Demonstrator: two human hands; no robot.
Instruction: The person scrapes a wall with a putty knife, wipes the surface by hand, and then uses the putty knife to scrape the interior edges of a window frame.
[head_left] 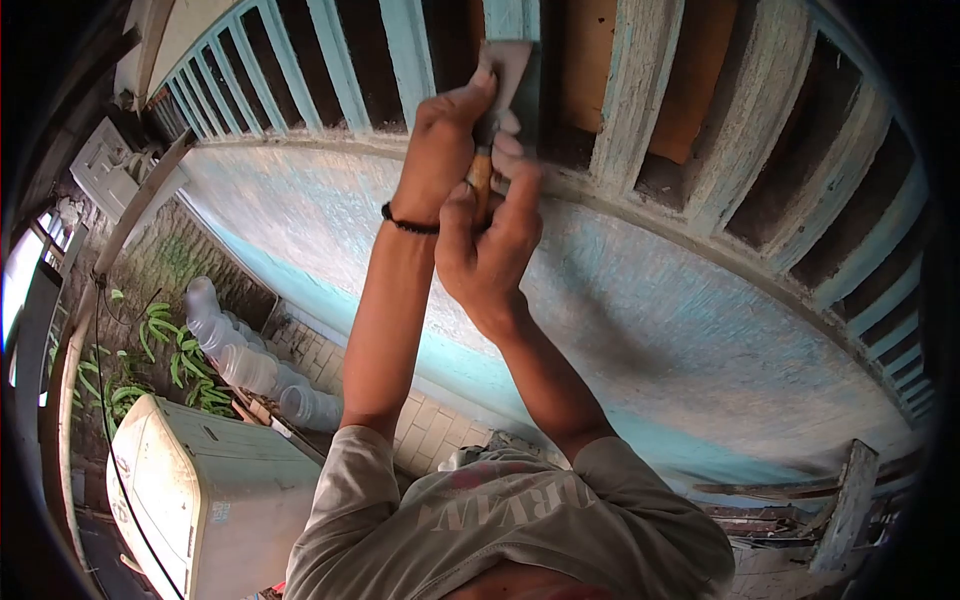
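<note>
A scraper (509, 72) with a flat, flared metal blade and a wooden handle is held against a blue-painted slat (512, 18) of the railing, blade end upward. My right hand (497, 240) is closed around the handle, its fingers slightly blurred. Higher up, my left hand (445, 145), with a dark bracelet at the wrist, grips the scraper near its blade, the thumb along the blade's edge. Part of the handle is hidden by my fingers.
Below the slats runs a ledge over a wall (640, 300) with worn blue and whitish paint. At lower left are a large pale box (225, 490), clear plastic containers (250, 368) and green plants (160, 325). Wooden boards (848, 505) lean at lower right.
</note>
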